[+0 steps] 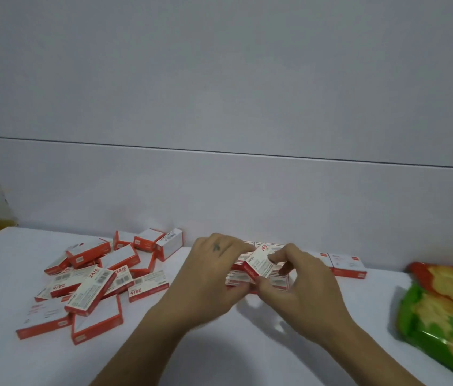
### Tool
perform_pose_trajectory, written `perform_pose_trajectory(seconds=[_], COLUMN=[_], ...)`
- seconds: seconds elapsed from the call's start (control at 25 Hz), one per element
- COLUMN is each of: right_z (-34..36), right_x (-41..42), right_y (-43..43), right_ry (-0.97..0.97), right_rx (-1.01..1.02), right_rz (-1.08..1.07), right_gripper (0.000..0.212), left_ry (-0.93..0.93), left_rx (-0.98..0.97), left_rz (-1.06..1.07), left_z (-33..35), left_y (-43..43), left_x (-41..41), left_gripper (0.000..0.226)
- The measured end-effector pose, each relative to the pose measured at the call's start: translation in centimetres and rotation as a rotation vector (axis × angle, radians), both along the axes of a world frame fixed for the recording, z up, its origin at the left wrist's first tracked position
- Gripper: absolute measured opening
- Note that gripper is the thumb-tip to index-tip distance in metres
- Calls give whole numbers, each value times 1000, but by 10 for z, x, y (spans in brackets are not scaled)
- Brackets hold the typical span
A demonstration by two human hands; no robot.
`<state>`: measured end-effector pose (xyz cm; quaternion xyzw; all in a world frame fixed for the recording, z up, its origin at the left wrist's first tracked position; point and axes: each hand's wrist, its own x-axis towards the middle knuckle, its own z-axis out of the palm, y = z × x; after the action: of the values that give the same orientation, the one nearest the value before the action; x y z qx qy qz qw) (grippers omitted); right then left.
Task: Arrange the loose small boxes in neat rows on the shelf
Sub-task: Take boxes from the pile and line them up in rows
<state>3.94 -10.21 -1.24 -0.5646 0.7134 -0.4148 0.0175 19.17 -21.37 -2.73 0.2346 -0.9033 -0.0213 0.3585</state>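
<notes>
A tilted red-and-white small box (260,263) marked 24/6 is held between both hands above the white shelf (219,344). My left hand (214,277) grips its left end. My right hand (300,282) pinches its right side with fingers and thumb. Under and behind the hands lies a row of boxes (345,264) along the back wall, partly hidden. A loose pile of several boxes (94,277) lies jumbled at the left.
Green and red snack bags (448,310) lie at the right edge of the shelf. A white wall rises right behind the row. The shelf's left edge shows at the far left, with something brown beyond it.
</notes>
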Motion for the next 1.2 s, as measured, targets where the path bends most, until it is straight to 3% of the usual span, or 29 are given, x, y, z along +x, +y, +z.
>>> perform_pose_trajectory(seconds=[0.08, 0.2, 0.36, 0.44, 0.52, 0.6, 0.68, 0.76, 0.92, 1.04, 1.2], right_z=[-8, -14, -12, -12, -12, -12, -14, -13, -10, -8, -12], right_x=[3, 6, 4, -2, -8, -11, -14, -14, -13, -11, -3], right_y=[12, 15, 15, 14, 13, 13, 13, 12, 14, 14, 13], right_ry=[-206, -527, -783, -763, -711, -703, -654, -646, -719, -810, -1015], right_rx=[22, 66, 68, 24, -46, -69, -37, 2, 28, -72, -151], right_rz=[33, 193, 285, 200, 146, 188, 222, 226, 171, 112, 98], right_gripper=[27, 9, 26, 33, 21, 10, 20, 18, 10, 9, 8], left_ry=[-21, -44, 53, 108, 124, 112, 104, 172, 336, 389, 363], left_rx=[14, 211, 552, 692, 786, 836, 864, 908, 1003, 1100, 1140], left_rz=[-45, -101, -153, -161, -160, -186, -204, -188, -228, -290, -318], left_z=[-4, -9, -13, -14, -14, -13, -10, -9, -3, -3, -6], left_y=[6, 8, 13, 15, 16, 17, 18, 19, 21, 22, 26], left_x=[-4, -4, -5, -9, -12, -11, -11, -10, -11, -11, -14], left_gripper=[47, 38, 22, 17, 14, 10, 13, 9, 27, 46, 40])
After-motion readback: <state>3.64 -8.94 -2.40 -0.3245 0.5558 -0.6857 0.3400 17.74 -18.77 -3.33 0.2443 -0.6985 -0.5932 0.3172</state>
